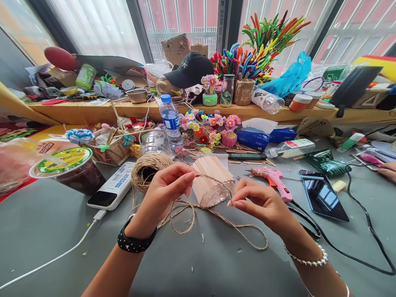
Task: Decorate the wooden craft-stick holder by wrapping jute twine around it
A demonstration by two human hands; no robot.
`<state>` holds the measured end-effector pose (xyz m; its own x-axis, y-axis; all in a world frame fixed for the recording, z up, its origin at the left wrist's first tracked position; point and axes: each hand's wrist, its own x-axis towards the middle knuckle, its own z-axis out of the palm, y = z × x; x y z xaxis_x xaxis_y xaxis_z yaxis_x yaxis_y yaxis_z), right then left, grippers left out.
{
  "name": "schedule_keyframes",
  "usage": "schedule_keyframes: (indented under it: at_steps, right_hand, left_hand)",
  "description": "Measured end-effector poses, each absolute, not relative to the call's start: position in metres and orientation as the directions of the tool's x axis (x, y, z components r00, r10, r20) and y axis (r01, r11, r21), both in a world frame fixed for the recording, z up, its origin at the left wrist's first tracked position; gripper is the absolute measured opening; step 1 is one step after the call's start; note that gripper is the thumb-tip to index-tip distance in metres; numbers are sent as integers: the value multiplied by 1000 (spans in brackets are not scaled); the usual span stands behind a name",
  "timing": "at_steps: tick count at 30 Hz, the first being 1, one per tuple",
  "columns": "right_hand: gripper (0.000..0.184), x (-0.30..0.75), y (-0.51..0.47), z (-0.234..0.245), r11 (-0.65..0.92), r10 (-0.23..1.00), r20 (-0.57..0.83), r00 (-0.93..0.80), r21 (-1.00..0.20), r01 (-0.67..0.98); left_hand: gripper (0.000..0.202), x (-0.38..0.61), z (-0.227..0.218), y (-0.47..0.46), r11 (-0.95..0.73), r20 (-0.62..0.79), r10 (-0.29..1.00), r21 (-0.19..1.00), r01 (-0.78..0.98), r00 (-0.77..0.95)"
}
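My left hand (173, 185) pinches a length of brown jute twine (213, 178) between thumb and forefinger. A short way to the right, my right hand (258, 202) pinches the same twine, which sags slightly between the two. Behind this stretch, a clear plastic bottle piece covered with wooden craft sticks (210, 181) lies on its side on the table. The ball of twine (148, 167) rests just beyond my left wrist. Loose loops of twine spread over the table below both hands. A pink hot glue gun (274, 179) lies beyond my right hand.
At left are a lidded drink cup (71, 169) and a white power bank (113, 185) with a cable. A phone (323, 194) and black cord lie at right. A water bottle (170, 119) stands behind. Another person's hand (388, 170) shows at the right edge.
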<state>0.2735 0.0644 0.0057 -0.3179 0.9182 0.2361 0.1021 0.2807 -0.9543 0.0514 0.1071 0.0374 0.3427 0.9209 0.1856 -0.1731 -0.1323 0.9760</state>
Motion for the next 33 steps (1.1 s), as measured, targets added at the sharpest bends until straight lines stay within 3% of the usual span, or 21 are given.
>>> schedule_keyframes:
  at_steps: [10, 14, 17, 21, 24, 26, 29, 33]
  right_hand:
    - [14, 273, 65, 6, 332, 909, 270, -318, -930, 159]
    - [12, 277, 65, 10, 414, 898, 344, -275, -873, 259]
    - [12, 284, 65, 11, 499, 866, 438, -240, -744, 444]
    - [11, 295, 69, 6, 619, 737, 602, -306, -421, 663]
    - [12, 298, 72, -1, 638, 619, 691, -373, -165, 752]
    - [13, 298, 73, -6, 613, 571, 722, -390, -60, 788]
    - [14, 295, 75, -14, 559, 549, 754, -360, -11, 829]
    - [13, 291, 79, -21, 518, 565, 772, -292, -56, 853]
  left_hand:
    - [15, 50, 36, 108, -152, 190, 922, 979, -135, 336]
    - [14, 47, 36, 107, -182, 206, 923, 978, -104, 324]
    - [11, 46, 34, 105, -247, 244, 920, 969, -31, 305]
    - [11, 45, 27, 98, -365, 293, 899, 912, 187, 326]
    - [11, 47, 18, 93, -532, 410, 835, 770, 352, 366]
    - [10, 48, 11, 90, -634, 505, 772, 653, 414, 385]
    - [9, 51, 1, 88, -703, 592, 708, 542, 460, 384]
    - [5, 56, -8, 88, -720, 653, 678, 496, 486, 338]
